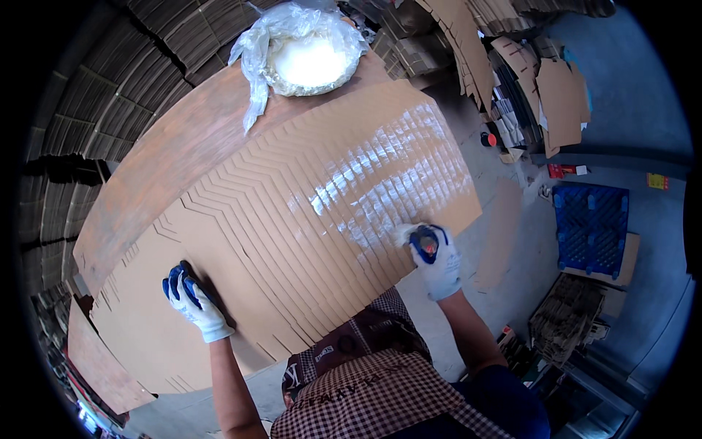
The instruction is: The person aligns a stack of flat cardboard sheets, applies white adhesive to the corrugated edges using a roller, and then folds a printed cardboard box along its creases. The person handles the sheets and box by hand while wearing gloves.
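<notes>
Head view: fanned cardboard sheets (256, 241) lie on a wooden table (157, 157), streaked white at right, bare leftward, so coating looks partly done. The right hand (437, 262) grasps a brush (404, 233); the left hand (191, 298) rests loosely, gripping nothing. Beyond sits a plastic-wrapped bowl (298, 89).

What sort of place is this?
Probably a cardboard-packaging workshop or warehouse: tall stacks of flat grey-brown cardboard at the left, overlapping brown cardboard sheets with white streaks on a reddish-brown wooden table, and a blue plastic pallet at the right.
</notes>
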The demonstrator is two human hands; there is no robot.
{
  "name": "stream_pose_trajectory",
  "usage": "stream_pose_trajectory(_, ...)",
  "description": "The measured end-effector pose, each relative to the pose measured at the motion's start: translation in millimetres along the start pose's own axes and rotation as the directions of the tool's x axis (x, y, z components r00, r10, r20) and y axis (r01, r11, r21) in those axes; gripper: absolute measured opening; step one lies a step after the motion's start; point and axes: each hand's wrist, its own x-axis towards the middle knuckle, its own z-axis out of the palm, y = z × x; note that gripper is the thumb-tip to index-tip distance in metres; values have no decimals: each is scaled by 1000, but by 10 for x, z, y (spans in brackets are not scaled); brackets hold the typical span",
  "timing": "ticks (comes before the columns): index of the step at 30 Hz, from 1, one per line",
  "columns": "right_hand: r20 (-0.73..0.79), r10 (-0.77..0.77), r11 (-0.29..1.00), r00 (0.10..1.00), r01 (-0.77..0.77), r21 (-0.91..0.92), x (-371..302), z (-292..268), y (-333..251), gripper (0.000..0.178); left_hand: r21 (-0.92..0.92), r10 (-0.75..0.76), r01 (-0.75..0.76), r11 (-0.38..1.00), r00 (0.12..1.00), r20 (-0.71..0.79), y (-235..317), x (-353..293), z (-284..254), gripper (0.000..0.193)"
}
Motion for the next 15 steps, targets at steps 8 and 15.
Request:
stream_pose_trajectory(8,264,-353,916,897,275,292,-254,385,-475,50,-6,-5,5,1000,1000,18,18,24,33,28)
stream_pose_trajectory(15,267,-520,845,811,534,23,-28,320,-366,39,28,23,-23,999,1000,8,12,28,-9,29)
